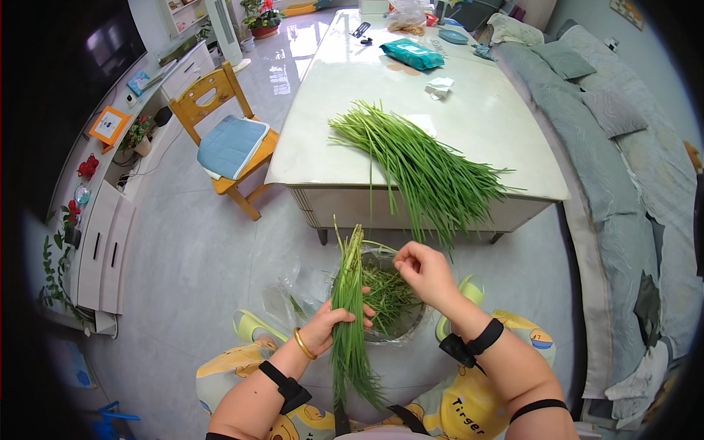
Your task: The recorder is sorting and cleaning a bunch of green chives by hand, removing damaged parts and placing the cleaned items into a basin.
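Observation:
My left hand is closed around a bunch of green chives, whose pale stem ends point up and away and whose leaves hang towards my lap. My right hand is to the right of the stems, its thumb and forefinger pinched on the end of a thin pale stalk that runs from the bunch. Below both hands stands a round bin with a clear plastic liner, holding green and brownish plant scraps. A large pile of chives lies on the table, its leaf tips drooping over the near edge.
The cream-topped table bears a teal wipes pack, a crumpled tissue and a blue dish. At left are a wooden chair with a blue cushion and a low cabinet. A grey-covered sofa stands at right.

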A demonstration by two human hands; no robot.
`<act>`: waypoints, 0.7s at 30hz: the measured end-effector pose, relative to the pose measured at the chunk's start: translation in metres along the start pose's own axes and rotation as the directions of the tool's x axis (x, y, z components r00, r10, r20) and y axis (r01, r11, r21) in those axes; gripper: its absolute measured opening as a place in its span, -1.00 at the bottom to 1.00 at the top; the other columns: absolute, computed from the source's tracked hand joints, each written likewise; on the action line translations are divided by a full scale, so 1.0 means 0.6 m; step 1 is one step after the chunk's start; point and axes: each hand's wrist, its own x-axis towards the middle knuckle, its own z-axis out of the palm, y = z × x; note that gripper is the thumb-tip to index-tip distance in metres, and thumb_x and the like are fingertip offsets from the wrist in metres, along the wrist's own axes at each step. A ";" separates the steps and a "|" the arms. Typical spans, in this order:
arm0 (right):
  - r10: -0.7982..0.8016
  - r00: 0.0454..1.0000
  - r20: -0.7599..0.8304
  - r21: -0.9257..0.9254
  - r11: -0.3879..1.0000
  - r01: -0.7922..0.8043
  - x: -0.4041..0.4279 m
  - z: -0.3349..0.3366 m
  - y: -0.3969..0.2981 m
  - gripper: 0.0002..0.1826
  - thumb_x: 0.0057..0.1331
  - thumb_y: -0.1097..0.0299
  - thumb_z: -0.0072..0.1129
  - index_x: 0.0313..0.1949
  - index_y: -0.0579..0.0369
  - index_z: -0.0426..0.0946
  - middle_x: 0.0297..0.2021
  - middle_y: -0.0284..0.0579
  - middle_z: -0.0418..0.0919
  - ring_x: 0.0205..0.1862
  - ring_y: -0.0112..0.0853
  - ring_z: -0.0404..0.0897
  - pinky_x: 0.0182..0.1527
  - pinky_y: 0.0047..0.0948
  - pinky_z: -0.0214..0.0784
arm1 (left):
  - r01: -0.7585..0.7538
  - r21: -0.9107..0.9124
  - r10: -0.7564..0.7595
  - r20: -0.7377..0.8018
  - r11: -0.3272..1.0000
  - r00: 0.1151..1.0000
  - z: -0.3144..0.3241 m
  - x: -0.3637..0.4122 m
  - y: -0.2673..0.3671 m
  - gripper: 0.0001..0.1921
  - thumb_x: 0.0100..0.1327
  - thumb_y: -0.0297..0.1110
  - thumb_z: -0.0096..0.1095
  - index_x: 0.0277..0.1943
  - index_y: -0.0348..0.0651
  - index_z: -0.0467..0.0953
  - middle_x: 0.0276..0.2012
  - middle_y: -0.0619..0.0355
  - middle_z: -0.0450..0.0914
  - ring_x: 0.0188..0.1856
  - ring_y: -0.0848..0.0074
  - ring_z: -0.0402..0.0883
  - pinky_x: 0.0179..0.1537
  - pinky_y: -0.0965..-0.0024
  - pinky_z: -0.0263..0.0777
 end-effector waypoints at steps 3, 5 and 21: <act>-0.037 0.994 -0.101 0.063 0.997 0.043 0.003 -0.001 -0.010 -0.86 0.08 0.47 0.14 -0.33 0.16 0.47 -0.55 -0.23 0.38 -0.53 -0.38 0.39 -0.40 -0.43 0.29 | -0.002 0.010 0.002 0.019 1.000 1.000 -0.003 0.000 -0.004 -0.41 0.08 -0.51 0.01 0.25 -0.24 0.17 -0.17 0.02 0.50 -0.16 0.40 0.56 -0.08 0.39 0.45; -0.158 0.961 -0.226 -0.018 0.987 0.158 0.005 0.004 -0.011 -0.86 0.09 0.46 0.16 -0.31 0.14 0.49 -0.56 -0.24 0.36 -0.49 -0.39 0.40 -0.37 -0.46 0.29 | 0.000 0.040 -0.001 0.014 0.999 1.000 -0.002 0.002 -0.005 -0.42 0.08 -0.51 0.02 0.23 -0.25 0.19 -0.21 0.05 0.50 -0.18 0.42 0.56 -0.09 0.41 0.45; 0.153 0.969 -0.192 0.566 0.825 -0.018 0.043 -0.054 0.011 -0.91 0.21 0.46 0.13 -0.30 0.17 0.50 -0.49 -0.33 0.53 -0.46 -0.63 0.48 -0.42 -0.66 0.30 | 0.033 0.273 -0.016 -0.065 0.962 0.998 -0.008 0.007 -0.024 -0.55 0.13 -0.63 0.07 0.11 -0.25 0.26 -0.30 0.11 0.55 -0.31 0.53 0.55 -0.19 0.48 0.46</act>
